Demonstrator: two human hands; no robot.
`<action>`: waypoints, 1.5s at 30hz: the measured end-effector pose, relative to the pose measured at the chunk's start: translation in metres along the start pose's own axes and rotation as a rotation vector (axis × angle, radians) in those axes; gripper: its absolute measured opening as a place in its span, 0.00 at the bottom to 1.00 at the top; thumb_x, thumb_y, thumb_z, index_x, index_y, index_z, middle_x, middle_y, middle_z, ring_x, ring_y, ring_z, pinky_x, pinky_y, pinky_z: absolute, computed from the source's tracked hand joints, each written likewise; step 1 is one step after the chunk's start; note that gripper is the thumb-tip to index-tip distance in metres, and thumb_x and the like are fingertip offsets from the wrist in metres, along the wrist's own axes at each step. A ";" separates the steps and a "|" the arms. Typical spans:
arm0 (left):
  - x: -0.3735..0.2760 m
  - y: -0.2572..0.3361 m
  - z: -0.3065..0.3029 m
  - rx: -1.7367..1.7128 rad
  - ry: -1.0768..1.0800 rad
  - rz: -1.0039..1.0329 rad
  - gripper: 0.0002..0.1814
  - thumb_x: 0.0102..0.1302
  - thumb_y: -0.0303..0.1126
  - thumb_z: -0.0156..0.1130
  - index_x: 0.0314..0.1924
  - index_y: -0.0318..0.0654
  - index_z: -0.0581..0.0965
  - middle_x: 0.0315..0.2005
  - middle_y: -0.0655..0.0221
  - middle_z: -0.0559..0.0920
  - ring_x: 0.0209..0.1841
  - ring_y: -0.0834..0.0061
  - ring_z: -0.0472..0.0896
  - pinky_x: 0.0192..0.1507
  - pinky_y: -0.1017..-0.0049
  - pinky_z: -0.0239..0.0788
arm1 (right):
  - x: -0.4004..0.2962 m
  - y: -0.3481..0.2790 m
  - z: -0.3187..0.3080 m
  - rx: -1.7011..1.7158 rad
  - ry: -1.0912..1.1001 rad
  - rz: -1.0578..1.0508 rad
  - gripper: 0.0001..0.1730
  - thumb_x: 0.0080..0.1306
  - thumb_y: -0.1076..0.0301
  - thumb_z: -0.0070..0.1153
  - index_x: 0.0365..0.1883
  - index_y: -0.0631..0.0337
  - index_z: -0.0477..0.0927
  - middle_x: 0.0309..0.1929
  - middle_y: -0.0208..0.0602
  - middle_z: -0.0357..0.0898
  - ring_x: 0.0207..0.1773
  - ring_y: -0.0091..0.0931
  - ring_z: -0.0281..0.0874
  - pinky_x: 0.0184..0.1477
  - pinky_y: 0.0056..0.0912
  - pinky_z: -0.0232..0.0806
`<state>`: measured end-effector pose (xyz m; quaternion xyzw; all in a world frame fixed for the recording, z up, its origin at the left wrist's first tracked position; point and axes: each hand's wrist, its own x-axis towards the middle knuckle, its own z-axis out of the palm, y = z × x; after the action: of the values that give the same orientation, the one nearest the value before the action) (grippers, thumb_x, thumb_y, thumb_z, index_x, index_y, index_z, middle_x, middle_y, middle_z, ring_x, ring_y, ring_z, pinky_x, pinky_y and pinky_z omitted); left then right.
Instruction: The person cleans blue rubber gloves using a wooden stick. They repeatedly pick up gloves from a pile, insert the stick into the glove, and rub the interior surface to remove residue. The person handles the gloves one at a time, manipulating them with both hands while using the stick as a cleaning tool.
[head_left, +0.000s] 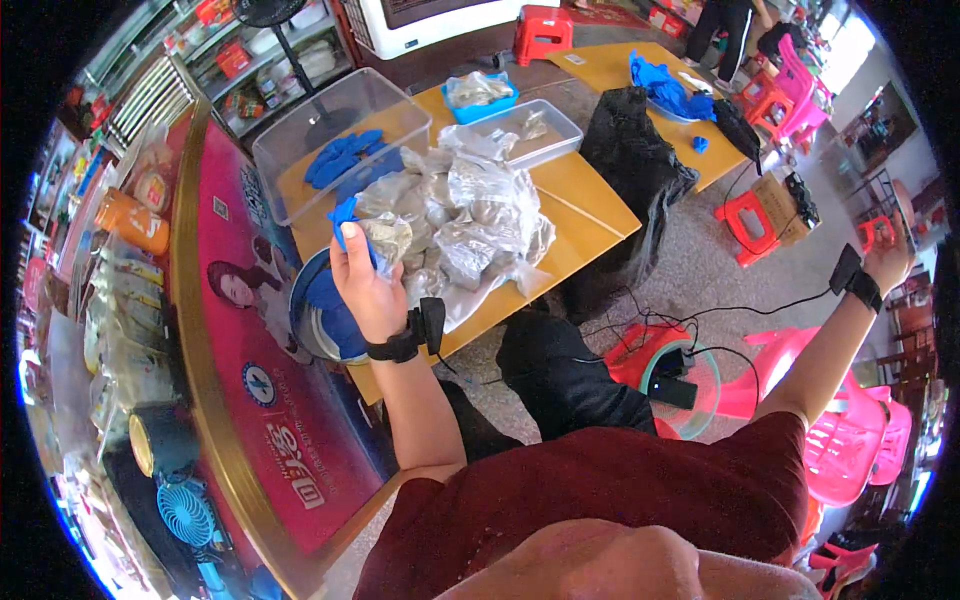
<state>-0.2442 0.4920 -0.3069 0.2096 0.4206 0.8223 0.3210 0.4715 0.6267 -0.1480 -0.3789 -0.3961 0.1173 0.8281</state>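
Note:
My left hand (366, 277) holds a piece of blue cloth or film (345, 217), with a small clear bag of greyish contents (390, 237) at its fingers. It is over the near left part of a wooden table (592, 210). Beside it lies a pile of clear plastic bags with greyish contents (487, 195). A metal basin (304, 330) with blue pieces inside stands below the hand. Behind the pile is a large clear bin (277, 150) with blue pieces (341, 159). My right hand (891, 255) is stretched far out to the right, away from the table; whether it holds anything is unclear.
A shallow clear tray (562, 139), a blue basket (480, 111) and a thin stick (577, 211) are on the table. A black plastic bag (630, 165) hangs at its right end. Cables run to a mesh basket (705, 405) by my legs. A person (720, 37) stands far back.

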 end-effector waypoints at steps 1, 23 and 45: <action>0.000 0.002 -0.002 0.008 0.006 0.010 0.20 0.67 0.51 0.59 0.49 0.44 0.74 0.38 0.77 0.80 0.34 0.85 0.79 0.22 0.83 0.62 | -0.004 0.001 0.004 -0.011 0.018 0.012 0.16 0.63 0.75 0.53 0.48 0.72 0.80 0.27 0.33 0.77 0.25 0.26 0.71 0.28 0.30 0.68; 0.004 0.009 0.000 -0.088 0.006 0.176 0.18 0.73 0.47 0.51 0.49 0.39 0.73 0.35 0.71 0.80 0.30 0.83 0.78 0.23 0.84 0.66 | -0.500 -0.025 0.363 0.118 -1.599 0.266 0.33 0.65 0.55 0.61 0.64 0.60 0.68 0.45 0.38 0.79 0.39 0.22 0.77 0.40 0.27 0.71; 0.002 -0.006 0.007 0.316 0.006 0.192 0.28 0.77 0.51 0.37 0.41 0.34 0.78 0.33 0.74 0.78 0.36 0.84 0.71 0.41 0.79 0.64 | -0.537 0.018 0.368 0.245 -1.331 0.377 0.15 0.55 0.77 0.62 0.43 0.63 0.80 0.32 0.34 0.80 0.31 0.18 0.74 0.32 0.21 0.67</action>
<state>-0.2391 0.5004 -0.3081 0.2940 0.5236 0.7735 0.2026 -0.1546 0.5705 -0.3189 -0.1926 -0.7302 0.5099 0.4119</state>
